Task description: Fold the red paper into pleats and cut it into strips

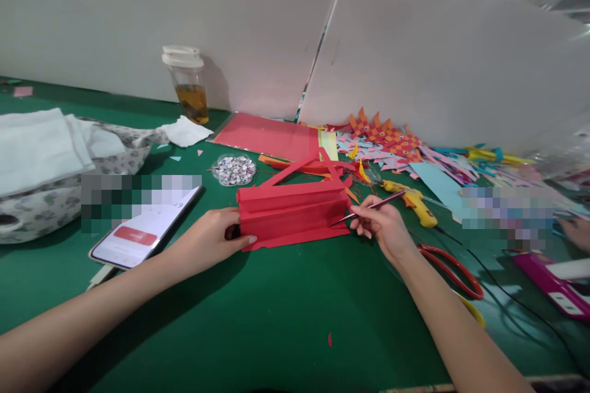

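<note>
A folded red paper piece (295,212), long and box-like with creased layers, lies on the green table in front of me. My left hand (219,230) grips its left end, thumb on the front face and fingers behind. In my right hand (375,224) is a thin, dark, pointed stick (371,204), pinched between thumb and fingers. Its tip touches the right part of the paper's front face. Red paper strips (295,169) rise in a slant behind the folded piece. The exact kind of the pointed tool cannot be made out.
A phone (133,239) and a patterned cloth bag (115,159) are at left. Behind stand a tea cup (191,86), a bag of googly eyes (233,170) and orange woven paper fish (387,135). At right are a yellow glue gun (417,206), red-handled scissors (454,273) and a magenta power strip (550,285).
</note>
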{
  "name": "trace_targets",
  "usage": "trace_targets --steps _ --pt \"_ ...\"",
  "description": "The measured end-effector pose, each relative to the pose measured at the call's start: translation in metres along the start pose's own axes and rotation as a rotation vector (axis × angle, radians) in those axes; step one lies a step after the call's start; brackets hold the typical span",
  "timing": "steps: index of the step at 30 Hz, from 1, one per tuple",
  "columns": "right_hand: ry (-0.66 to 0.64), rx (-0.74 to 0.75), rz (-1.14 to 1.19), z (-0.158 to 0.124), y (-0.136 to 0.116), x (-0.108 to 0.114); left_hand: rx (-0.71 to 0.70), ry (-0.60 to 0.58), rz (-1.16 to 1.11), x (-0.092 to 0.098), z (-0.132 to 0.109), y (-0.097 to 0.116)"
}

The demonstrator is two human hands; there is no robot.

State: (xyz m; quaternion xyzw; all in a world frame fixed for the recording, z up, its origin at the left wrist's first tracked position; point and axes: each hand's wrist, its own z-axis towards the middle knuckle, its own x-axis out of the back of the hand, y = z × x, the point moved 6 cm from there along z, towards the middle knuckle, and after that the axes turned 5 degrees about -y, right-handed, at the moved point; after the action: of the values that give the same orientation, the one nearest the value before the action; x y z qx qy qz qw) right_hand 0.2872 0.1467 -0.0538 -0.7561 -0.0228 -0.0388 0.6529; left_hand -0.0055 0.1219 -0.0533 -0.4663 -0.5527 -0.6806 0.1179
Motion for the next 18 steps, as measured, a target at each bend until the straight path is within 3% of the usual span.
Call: trace_targets --steps 4,11,18 --pt "0.006 -0.003 -0.002 0.002 0.001 0.003 0.007 0.001 -0.006 0.0 0.0 0.0" --pt "0.15 0.065 -0.057 0.005 -0.003 0.029 0.005 0.001 -0.002 0.001 0.0 0.001" --pt "0.235 0.074 -0.074 0.007 -0.004 0.039 -0.006 0.001 -0.005 0.0 0.0 0.001"
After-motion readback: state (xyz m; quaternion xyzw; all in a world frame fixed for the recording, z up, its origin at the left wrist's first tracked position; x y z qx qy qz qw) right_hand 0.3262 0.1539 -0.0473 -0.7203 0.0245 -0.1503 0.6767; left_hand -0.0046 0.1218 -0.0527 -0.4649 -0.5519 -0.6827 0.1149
